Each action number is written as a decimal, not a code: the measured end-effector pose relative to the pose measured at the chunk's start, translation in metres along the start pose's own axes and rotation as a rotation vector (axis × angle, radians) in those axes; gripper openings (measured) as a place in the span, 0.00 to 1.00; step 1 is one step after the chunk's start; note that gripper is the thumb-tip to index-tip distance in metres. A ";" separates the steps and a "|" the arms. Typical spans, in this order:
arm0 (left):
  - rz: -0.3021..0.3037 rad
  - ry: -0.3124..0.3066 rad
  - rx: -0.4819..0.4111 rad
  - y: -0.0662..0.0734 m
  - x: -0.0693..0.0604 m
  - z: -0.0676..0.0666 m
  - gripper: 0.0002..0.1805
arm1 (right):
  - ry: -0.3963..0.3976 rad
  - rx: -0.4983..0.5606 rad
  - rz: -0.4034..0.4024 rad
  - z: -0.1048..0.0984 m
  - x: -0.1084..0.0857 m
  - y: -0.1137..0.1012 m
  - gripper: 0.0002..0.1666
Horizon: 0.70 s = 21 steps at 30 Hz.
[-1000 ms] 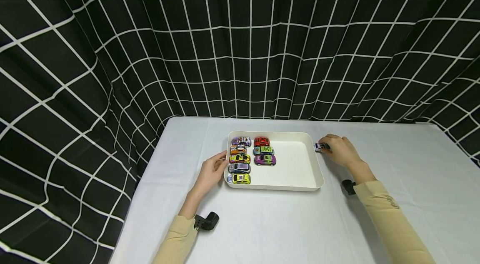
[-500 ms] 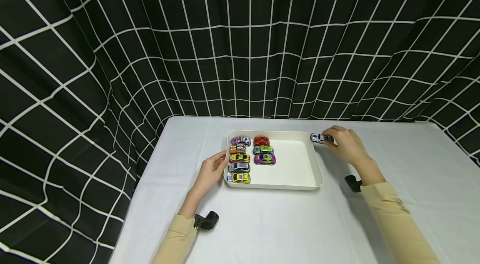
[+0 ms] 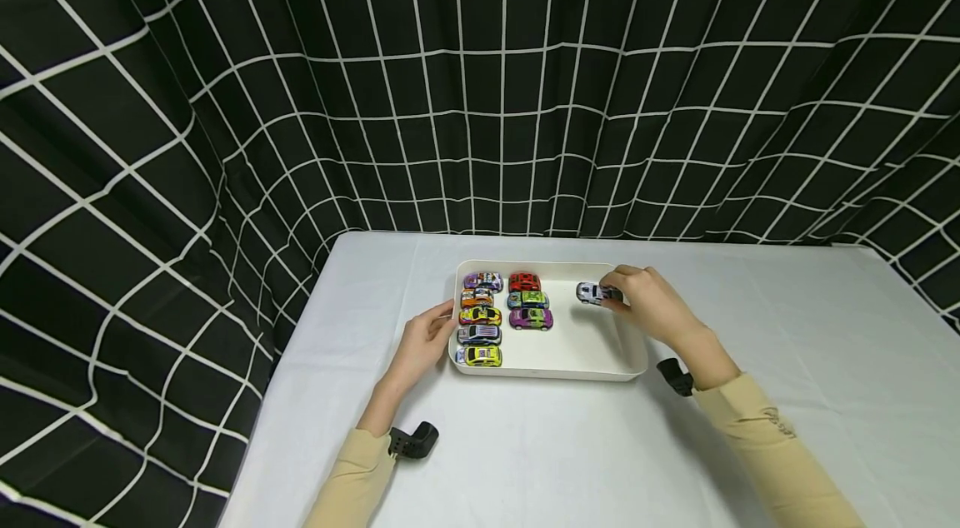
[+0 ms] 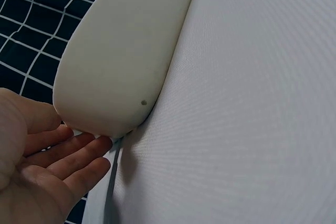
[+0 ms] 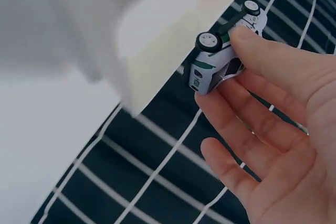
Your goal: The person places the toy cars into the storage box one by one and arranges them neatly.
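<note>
My right hand (image 3: 651, 305) pinches a white toy car (image 3: 589, 293) between thumb and fingers, holding it above the right half of a white tray (image 3: 570, 351). In the right wrist view the held car (image 5: 214, 66) shows dark wheels and green marks. My left hand (image 3: 422, 345) touches the outside of the tray's left end. In the left wrist view its fingers (image 4: 79, 156) lie loosely extended against the tray wall (image 4: 121, 51). Inside the tray, several toy cars form a left column, including a yellow car (image 3: 480, 356); beside it are a red car (image 3: 523, 282), a green-blue car (image 3: 528, 300) and a purple car (image 3: 530, 319).
The tray stands on a white-covered table (image 3: 540, 445). A black curtain with a white grid (image 3: 517, 95) hangs behind and at the sides. Each wrist wears a black camera, such as the left one (image 3: 414, 440).
My right hand has lifted the white toy car from the table right of the tray and carried it leftward over the tray's wall. My left hand stays at the tray's left end.
</note>
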<state>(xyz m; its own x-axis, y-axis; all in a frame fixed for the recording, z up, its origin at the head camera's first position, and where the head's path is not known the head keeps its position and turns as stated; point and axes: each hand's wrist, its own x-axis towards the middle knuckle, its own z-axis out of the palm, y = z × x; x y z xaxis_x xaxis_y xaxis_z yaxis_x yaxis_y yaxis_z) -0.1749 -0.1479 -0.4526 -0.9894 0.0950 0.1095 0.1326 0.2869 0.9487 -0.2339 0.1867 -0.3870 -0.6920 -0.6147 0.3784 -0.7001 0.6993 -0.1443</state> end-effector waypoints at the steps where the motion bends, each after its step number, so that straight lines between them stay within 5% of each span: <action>1: 0.004 -0.004 0.000 0.004 -0.001 0.000 0.22 | -0.009 0.005 -0.011 0.001 0.001 -0.004 0.11; 8: 0.027 -0.020 0.017 0.034 -0.011 -0.004 0.21 | -0.067 -0.005 -0.065 0.011 0.009 -0.026 0.11; 21: 0.027 -0.019 0.013 0.034 -0.011 -0.004 0.22 | -0.188 -0.005 -0.111 0.028 0.022 -0.061 0.09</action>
<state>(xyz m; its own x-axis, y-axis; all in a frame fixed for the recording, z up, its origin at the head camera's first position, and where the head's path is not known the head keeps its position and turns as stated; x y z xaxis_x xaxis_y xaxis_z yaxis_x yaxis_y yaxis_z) -0.1593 -0.1432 -0.4201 -0.9842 0.1211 0.1291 0.1600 0.2967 0.9415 -0.2114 0.1207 -0.3958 -0.6316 -0.7451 0.2142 -0.7733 0.6250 -0.1066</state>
